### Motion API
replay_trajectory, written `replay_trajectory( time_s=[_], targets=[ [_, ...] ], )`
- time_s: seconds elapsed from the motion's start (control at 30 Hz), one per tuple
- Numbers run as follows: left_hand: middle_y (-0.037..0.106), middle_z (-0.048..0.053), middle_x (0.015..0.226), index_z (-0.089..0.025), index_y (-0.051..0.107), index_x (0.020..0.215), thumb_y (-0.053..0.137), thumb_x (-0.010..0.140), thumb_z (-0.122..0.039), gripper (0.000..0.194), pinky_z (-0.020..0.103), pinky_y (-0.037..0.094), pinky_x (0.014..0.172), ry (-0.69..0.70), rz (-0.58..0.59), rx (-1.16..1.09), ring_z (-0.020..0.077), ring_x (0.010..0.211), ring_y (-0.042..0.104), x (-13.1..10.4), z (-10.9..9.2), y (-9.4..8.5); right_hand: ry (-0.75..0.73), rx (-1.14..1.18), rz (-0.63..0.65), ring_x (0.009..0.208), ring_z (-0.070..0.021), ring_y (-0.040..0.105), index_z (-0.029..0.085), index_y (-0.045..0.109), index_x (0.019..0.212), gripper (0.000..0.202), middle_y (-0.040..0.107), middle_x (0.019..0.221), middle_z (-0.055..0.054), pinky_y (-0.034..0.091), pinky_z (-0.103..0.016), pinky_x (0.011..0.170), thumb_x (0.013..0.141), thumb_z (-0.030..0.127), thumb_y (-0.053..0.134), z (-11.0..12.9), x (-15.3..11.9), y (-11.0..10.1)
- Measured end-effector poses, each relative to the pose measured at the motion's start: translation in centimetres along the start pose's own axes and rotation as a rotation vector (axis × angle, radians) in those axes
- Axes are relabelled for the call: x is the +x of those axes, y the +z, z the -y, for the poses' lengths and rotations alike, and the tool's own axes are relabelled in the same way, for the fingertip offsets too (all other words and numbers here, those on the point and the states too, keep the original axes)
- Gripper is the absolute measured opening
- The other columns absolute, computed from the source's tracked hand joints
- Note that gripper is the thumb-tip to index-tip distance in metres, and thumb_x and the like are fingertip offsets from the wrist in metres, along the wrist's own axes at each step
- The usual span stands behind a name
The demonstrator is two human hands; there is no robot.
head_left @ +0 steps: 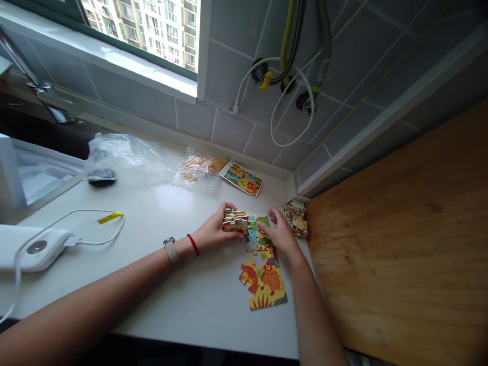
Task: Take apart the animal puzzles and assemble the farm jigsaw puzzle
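Note:
My left hand (pixel 221 224) is closed around a thick stack of jigsaw puzzle pieces (pixel 235 221), held just left of the upper end of a partly joined puzzle. That puzzle (pixel 267 284) lies on the white counter, with a lion's head and another lion on yellow in its lower part and green and blue pieces above. At its upper right edge is my right hand (pixel 282 233). The thumb stretches over a green piece (pixel 263 221) and the fingers bend apart from it. A pile of loose puzzle pieces (pixel 298 218) sits beyond my right hand, by the wooden board.
A picture card (pixel 242 178) and a clear bag of pieces (pixel 200 168) lie towards the wall, beside a crumpled plastic bag (pixel 129 155). A white power bank (pixel 34 248) with a cable is at left. The wooden board (pixel 400 239) borders the counter's right side.

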State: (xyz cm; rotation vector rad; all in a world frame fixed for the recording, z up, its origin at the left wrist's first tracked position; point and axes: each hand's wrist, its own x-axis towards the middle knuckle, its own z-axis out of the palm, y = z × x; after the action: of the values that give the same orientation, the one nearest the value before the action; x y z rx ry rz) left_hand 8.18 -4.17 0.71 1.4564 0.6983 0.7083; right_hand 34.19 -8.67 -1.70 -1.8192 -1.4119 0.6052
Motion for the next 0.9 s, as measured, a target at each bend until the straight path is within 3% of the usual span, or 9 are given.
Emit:
replay_trajectory(
  time_s=[0.13, 0.27, 0.4, 0.6, 0.73, 0.9],
  targets=[
    [0.074, 0.004, 0.105, -0.022, 0.039, 0.115, 0.091, 0.067, -0.025, 0.07, 0.034, 0.058, 0.084, -0.023, -0.009, -0.12, 0.0198, 0.093, 0.074, 0.3, -0.2, -0.6, -0.054, -0.103, -0.038, 0.117, -0.0334, 0.065, 0.021, 0.061, 0.137, 0.071, 0.068, 0.126, -0.016, 0.049, -0.053, 0.106, 0.073, 0.048, 0.08, -0.4, -0.1, 0.9],
    [0.077, 0.004, 0.101, -0.02, 0.049, 0.108, 0.096, 0.058, -0.023, 0.069, 0.037, 0.059, 0.089, -0.036, -0.032, -0.186, 0.0212, 0.093, 0.075, 0.8, 0.1, -1.0, -0.017, -0.137, -0.104, 0.109, -0.0338, 0.066, 0.02, 0.068, 0.128, 0.067, 0.067, 0.117, -0.015, 0.052, -0.052, 0.102, 0.067, 0.043, 0.084, -0.8, 0.0, 1.6],
    [0.079, 0.006, 0.102, -0.017, 0.059, 0.103, 0.097, 0.056, -0.02, 0.06, 0.04, 0.059, 0.094, -0.072, 0.02, -0.259, 0.0232, 0.096, 0.076, 1.1, 0.3, -1.1, -0.014, 0.0, -0.141, 0.103, -0.03, 0.068, 0.021, 0.069, 0.125, 0.066, 0.064, 0.117, -0.013, 0.057, -0.047, 0.096, 0.064, 0.042, 0.086, -1.0, 0.4, 2.0],
    [0.079, 0.008, 0.109, -0.015, 0.066, 0.111, 0.097, 0.054, -0.017, 0.065, 0.04, 0.058, 0.097, -0.108, 0.049, -0.348, 0.0243, 0.1, 0.076, 1.0, 0.2, -0.8, 0.0, 0.304, -0.219, 0.098, -0.026, 0.07, 0.018, 0.07, 0.116, 0.051, 0.072, 0.11, -0.012, 0.06, -0.044, 0.09, 0.074, 0.045, 0.078, 1.3, 0.3, 1.9],
    [0.078, 0.009, 0.114, -0.015, 0.065, 0.121, 0.096, 0.055, -0.017, 0.073, 0.041, 0.057, 0.1, -0.114, 0.087, -0.365, 0.0244, 0.104, 0.075, 0.9, 0.4, -0.5, 0.095, 0.61, -0.122, 0.089, -0.0245, 0.074, 0.019, 0.073, 0.102, 0.045, 0.077, 0.097, -0.007, 0.062, -0.043, 0.087, 0.071, 0.048, 0.085, 3.7, -0.8, 2.4],
    [0.078, 0.007, 0.105, -0.015, 0.061, 0.109, 0.095, 0.06, -0.02, 0.061, 0.037, 0.058, 0.092, -0.028, 0.029, -0.243, 0.0229, 0.097, 0.075, 0.7, 0.4, -0.4, 0.135, 0.64, 0.023, 0.089, -0.0251, 0.077, 0.019, 0.079, 0.102, 0.044, 0.081, 0.1, -0.008, 0.063, -0.042, 0.086, 0.074, 0.052, 0.085, 5.2, -1.9, 2.8]
  ],
)
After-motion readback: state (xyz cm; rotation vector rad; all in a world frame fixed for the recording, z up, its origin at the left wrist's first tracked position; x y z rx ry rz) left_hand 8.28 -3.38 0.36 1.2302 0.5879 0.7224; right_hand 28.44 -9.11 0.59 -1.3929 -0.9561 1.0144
